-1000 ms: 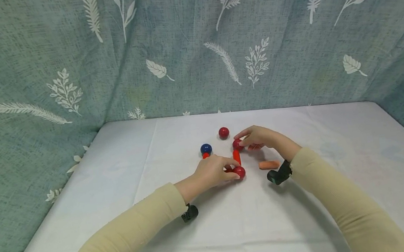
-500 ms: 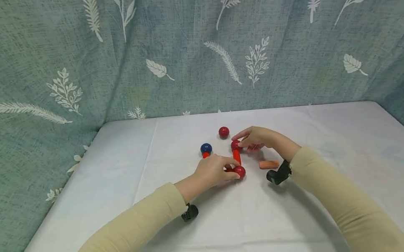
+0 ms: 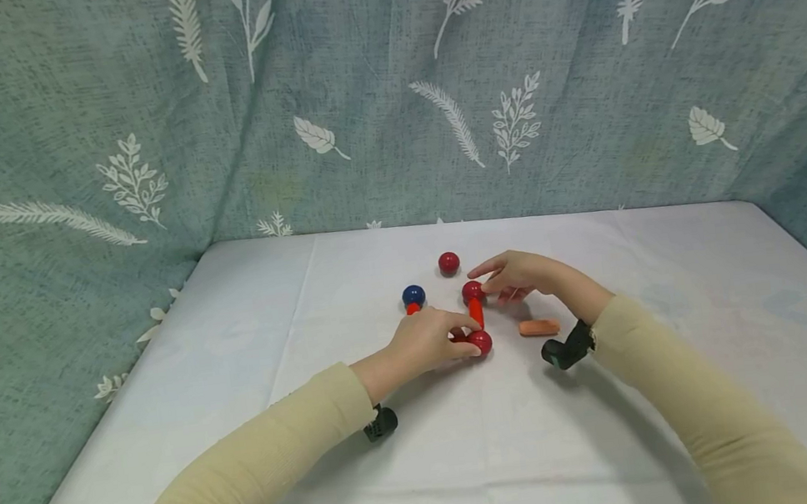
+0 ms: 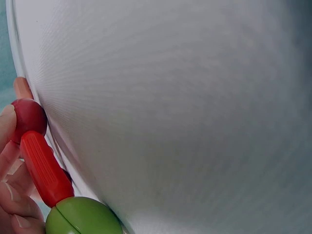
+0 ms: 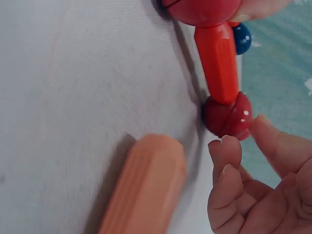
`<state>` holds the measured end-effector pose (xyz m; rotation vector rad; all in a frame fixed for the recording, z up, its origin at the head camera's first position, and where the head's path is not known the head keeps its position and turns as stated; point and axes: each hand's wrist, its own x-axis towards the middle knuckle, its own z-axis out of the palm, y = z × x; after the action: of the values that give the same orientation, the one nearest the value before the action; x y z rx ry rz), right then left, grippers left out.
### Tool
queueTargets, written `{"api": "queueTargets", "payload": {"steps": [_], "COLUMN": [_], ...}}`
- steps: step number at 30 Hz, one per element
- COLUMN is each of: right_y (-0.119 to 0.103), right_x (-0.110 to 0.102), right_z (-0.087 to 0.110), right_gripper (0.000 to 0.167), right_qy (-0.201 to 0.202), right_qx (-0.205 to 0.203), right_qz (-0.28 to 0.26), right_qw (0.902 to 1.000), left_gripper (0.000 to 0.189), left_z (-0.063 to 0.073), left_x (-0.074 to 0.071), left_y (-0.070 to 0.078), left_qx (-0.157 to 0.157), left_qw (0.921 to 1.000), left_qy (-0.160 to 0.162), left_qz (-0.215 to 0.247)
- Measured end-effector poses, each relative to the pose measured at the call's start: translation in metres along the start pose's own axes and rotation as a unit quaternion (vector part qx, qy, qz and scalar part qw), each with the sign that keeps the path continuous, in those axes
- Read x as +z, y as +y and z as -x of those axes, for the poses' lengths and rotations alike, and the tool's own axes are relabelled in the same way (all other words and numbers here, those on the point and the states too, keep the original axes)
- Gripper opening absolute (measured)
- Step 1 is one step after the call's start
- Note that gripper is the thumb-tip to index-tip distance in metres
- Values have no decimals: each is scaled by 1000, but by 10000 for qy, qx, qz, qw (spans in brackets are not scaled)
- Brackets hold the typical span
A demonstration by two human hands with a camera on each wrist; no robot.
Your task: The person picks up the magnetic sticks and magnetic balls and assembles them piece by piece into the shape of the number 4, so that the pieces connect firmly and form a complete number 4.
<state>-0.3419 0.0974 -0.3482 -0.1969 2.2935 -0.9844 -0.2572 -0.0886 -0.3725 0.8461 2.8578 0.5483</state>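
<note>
My left hand (image 3: 425, 342) pinches a red ball (image 3: 480, 343), its thumb showing on the ball in the left wrist view. A red ribbed rod (image 4: 46, 168) joins that ball to a green ball (image 4: 83, 217), which my hand hides from the head view. Another red rod (image 5: 217, 63) runs away from the pinched ball to a second red ball (image 5: 228, 116). Beside this second ball is my right hand (image 3: 523, 275), fingers spread and the thumb tip very near its surface; whether it touches I cannot tell.
A blue ball (image 3: 413, 295) with a red rod (image 3: 413, 309) stands left of the second red ball. One loose red ball (image 3: 449, 263) lies farther back. An orange rod (image 3: 538, 328) lies on the white cloth (image 3: 372, 491) near my right wrist.
The second red ball has moved slightly left against the end of its rod. My right fingers have then loosened from it and the hand has drawn a little right. The left hand holds its place.
</note>
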Motion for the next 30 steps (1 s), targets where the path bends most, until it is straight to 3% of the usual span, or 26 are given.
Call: {"api": "queueTargets", "payload": {"steps": [8, 16, 30], "right_y": [6, 28, 54], "right_x": [-8, -8, 4], "right_z": [26, 51, 71], "right_gripper": [44, 42, 34], "right_qy": [45, 32, 338], "right_qx": [-325, -545, -201], "right_qz": [342, 688, 1429], "right_qw": [9989, 9961, 9890], "left_gripper": [35, 36, 35], "left_z": [-1, -1, 0], "left_x": [1, 2, 3], "left_y": [0, 0, 2], "left_qx": [-75, -214, -279], "left_qw": [10000, 9998, 9996], "left_qy": [-15, 10, 50], "left_qz": [24, 58, 73]}}
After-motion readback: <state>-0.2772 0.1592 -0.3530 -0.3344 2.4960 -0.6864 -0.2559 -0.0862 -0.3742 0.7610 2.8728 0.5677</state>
